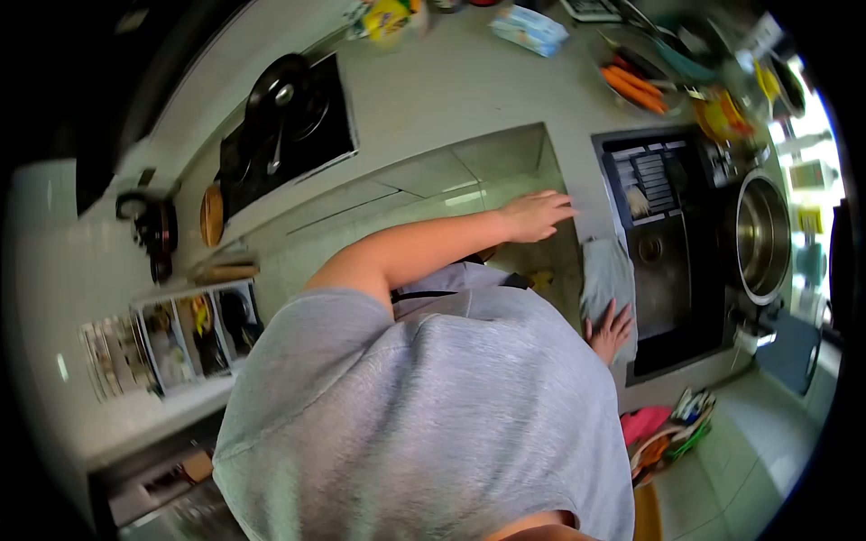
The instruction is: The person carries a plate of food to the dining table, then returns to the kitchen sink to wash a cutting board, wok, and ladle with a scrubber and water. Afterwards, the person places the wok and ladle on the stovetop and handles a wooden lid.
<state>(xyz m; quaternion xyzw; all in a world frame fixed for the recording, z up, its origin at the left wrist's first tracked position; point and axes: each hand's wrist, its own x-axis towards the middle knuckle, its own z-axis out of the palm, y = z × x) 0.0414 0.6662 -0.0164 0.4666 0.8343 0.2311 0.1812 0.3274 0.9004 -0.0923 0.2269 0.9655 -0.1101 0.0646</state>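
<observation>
My left hand (538,216) reaches across my front, in the air over the floor beside the counter corner. Its fingers are stretched out and slightly blurred, with nothing in them. My right hand (612,332) lies with spread fingers on a light grey cloth (606,275), which is draped along the counter's edge in front of the sink. Next to the cloth is the dark sink (663,279), with a black drain rack (645,180) in its far part. My right forearm is hidden behind my shirt.
A large steel pot (762,236) stands right of the sink. Beyond lie carrots (633,87) in a clear bowl and a blue-white packet (529,31). A cooktop with a black pan (281,95) is at the far left. An open drawer (198,338) holds utensils.
</observation>
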